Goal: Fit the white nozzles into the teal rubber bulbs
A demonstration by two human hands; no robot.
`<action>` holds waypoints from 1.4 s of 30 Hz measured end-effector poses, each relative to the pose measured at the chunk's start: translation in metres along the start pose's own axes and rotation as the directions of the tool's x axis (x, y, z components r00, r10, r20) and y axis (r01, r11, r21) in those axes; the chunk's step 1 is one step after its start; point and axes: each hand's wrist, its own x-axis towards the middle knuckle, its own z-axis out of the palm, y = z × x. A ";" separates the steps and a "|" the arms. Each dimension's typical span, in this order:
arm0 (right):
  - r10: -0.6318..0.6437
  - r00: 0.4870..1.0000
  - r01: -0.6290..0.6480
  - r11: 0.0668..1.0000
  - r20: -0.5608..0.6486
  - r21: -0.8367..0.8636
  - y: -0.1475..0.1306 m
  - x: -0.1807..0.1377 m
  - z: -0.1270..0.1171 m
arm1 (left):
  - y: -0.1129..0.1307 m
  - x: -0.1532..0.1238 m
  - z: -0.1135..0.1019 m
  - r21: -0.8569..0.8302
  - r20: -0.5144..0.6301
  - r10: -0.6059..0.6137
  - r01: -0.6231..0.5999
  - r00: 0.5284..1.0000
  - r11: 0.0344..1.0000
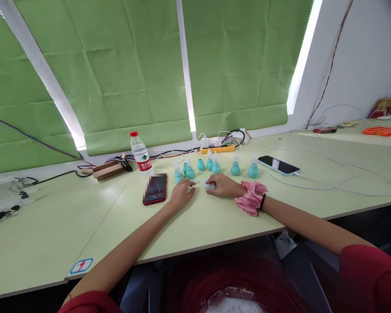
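Note:
My left hand (181, 194) rests on the table, thumb and fingers apart, its fingertips beside a small whitish piece (197, 181). Opposite it, my right hand (224, 186) curls its thumb and fingers round a small translucent plastic piece (208, 184) at the tabletop. The exact shape of that piece is partly hidden by the fingers. Beyond both hands stand several teal rubber bulbs, most with clear pointed tips, such as the bulb with a tip (235, 168) and another at the right end, a tipped bulb (253, 170). One teal bulb (200, 164) has no tip on it.
A red-cased phone (155, 189) lies left of my left hand. Behind it stand a water bottle (141, 155) and an open cardboard box (109, 170). A charging phone (279, 165) with a white cable lies to the right. A yellow power strip (217, 149) sits at the back.

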 end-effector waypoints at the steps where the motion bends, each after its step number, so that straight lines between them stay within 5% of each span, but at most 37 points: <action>1: 0.006 1.000 -0.006 1.000 -0.001 -0.021 0.000 0.000 0.001 | 0.000 0.007 -0.003 0.084 -0.019 0.071 -0.069 0.997 0.994; 4: -0.007 1.000 0.006 0.999 -0.027 -0.051 0.000 0.001 0.001 | 0.006 0.046 -0.015 0.334 -0.010 0.276 -0.257 0.961 0.907; 6: -0.033 0.997 0.032 0.999 -0.066 -0.017 0.001 0.003 -0.001 | 0.012 0.083 -0.018 0.433 -0.012 0.274 -0.242 0.962 0.868; 9: -0.011 0.987 0.025 0.996 -0.161 0.090 0.003 0.004 -0.008 | 0.019 0.134 -0.006 0.526 0.136 0.059 -0.123 0.989 0.842; 11: 0.042 0.977 -0.007 0.987 -0.210 0.162 0.004 0.004 -0.012 | 0.020 0.154 0.009 0.525 0.233 -0.121 -0.020 0.965 0.851; 14: 0.095 0.967 -0.042 0.974 -0.237 0.221 0.002 0.005 -0.016 | 0.021 0.162 0.023 0.485 0.272 -0.184 0.031 0.945 0.874; 18: 0.159 0.924 -0.043 0.947 -0.348 0.317 -0.001 0.005 -0.020 | 0.024 0.145 0.003 0.438 0.194 -0.123 0.026 0.973 0.898; 20: 0.245 0.899 -0.064 0.894 -0.364 0.443 -0.003 0.006 -0.022 | 0.027 0.126 -0.022 0.304 0.058 -0.114 0.091 0.992 0.948; 23: 0.363 0.907 -0.119 0.708 -0.214 0.696 -0.005 0.006 -0.025 | 0.032 0.079 -0.056 -0.178 -0.159 -0.046 0.017 0.986 0.984; 25: 0.360 0.930 -0.145 0.546 -0.075 0.825 -0.008 0.005 -0.026 | 0.034 0.044 -0.064 -0.417 -0.156 -0.039 -0.030 0.987 0.908; 30: 0.130 0.982 -0.171 0.309 0.136 0.936 -0.021 0.001 -0.029 | 0.033 -0.007 -0.038 -0.517 -0.064 -0.123 0.072 0.990 0.853; 35: 0.044 0.990 -0.142 0.370 0.135 0.918 -0.027 -0.002 -0.028 | 0.031 -0.008 -0.019 -0.466 -0.002 -0.075 0.066 0.997 0.882; 42: 0.075 0.997 -0.069 0.594 0.029 0.801 -0.024 -0.004 -0.014 | 0.028 -0.015 -0.022 -0.403 0.034 -0.021 0.033 0.999 0.914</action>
